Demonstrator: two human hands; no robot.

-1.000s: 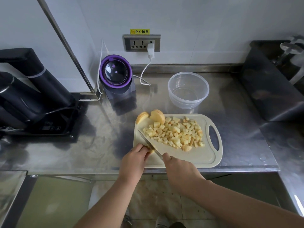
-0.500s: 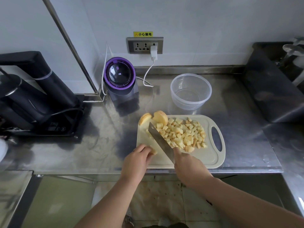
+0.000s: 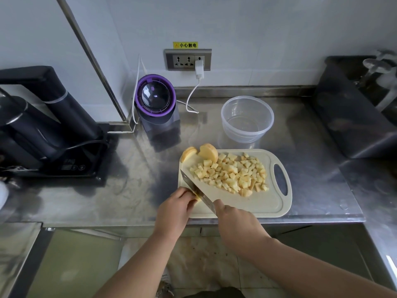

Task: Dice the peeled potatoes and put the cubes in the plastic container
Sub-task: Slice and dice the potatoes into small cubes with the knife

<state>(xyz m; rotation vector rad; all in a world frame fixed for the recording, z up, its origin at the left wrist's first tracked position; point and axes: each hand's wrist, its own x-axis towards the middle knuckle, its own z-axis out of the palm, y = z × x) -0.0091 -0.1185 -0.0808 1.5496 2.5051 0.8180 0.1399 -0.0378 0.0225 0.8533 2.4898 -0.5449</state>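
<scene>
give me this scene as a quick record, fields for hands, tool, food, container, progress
left hand: holds down a small potato piece at the board's near left
right hand: grips the knife, blade angled beside the left fingers
cutting board: on the steel counter
potato cubes: piled mid-board
uncut chunks: two, far left corner
plastic container: behind the board, no cubes inside
progress: dicing underway, transfer not yet done
</scene>
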